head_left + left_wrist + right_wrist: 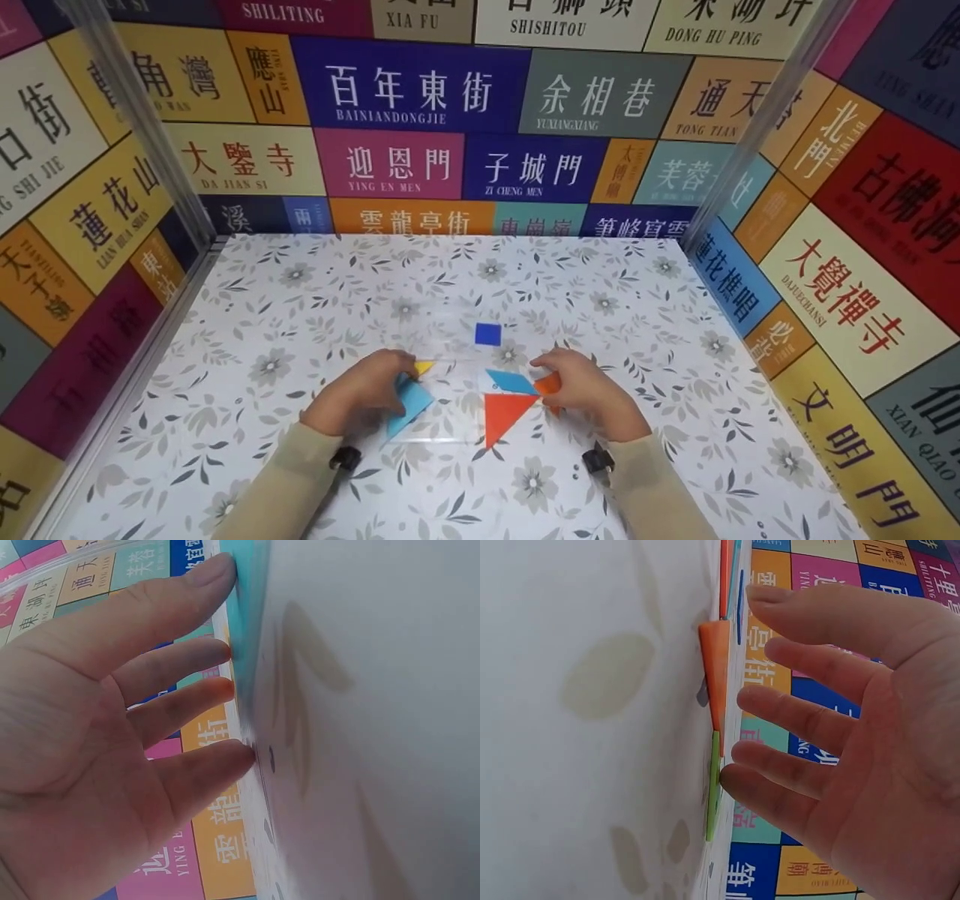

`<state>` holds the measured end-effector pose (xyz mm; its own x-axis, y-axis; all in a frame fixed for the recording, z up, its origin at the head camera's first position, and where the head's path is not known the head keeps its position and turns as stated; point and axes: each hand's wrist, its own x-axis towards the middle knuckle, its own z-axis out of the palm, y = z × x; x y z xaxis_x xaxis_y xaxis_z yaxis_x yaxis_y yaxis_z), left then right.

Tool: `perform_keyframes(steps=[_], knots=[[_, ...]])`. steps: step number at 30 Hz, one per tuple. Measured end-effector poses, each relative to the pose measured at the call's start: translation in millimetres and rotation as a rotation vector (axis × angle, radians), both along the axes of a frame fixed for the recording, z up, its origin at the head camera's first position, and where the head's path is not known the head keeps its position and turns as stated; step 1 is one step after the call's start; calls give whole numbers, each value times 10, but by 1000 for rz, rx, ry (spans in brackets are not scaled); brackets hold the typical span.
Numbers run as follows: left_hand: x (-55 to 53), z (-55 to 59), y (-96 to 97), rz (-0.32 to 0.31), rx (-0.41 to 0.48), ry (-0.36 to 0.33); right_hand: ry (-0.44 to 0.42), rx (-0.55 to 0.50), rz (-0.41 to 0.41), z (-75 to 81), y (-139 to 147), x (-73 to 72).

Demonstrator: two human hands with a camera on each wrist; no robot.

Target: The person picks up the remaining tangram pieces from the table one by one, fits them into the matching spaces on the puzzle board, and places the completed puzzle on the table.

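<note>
My left hand (371, 386) touches a light-blue tangram piece (412, 401) with its thumb, fingers extended in the left wrist view. A yellow piece (424, 367) shows partly beside its fingertips. My right hand (589, 390) is over an orange piece (547, 384), partly covering it. In the right wrist view, its fingers are extended and apart, near a green piece (713, 791) that adjoins the orange one. A blue parallelogram (511, 381) lies left of the right hand, just above a red-orange triangle (506, 416). Farther back lies a dark-blue square (488, 334).
Between the hands, faint straight edges of a clear sheet or tray (450, 439) show on the floral-patterned tabletop (375, 285). Panels with printed signs (412, 90) stand along the back and both sides of the table.
</note>
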<state>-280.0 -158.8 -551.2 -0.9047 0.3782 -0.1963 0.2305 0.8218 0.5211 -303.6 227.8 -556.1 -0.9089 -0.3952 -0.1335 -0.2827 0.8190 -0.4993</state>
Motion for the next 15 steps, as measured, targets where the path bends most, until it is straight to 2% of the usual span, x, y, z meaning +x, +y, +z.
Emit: perform_keyframes(steps=[4,6,11,15], knots=[[-9,-9,-9,14,2,-6,35,9,13,25,-44,28],[-22,-12,-11,1,-12,2,73,0,55,31,-91,46],[-27,-22,-12,-46,-44,25,91,-47,194,12,-241,108],[-2,-32,-6,-20,-27,-13,89,-42,267,-23,-340,158]])
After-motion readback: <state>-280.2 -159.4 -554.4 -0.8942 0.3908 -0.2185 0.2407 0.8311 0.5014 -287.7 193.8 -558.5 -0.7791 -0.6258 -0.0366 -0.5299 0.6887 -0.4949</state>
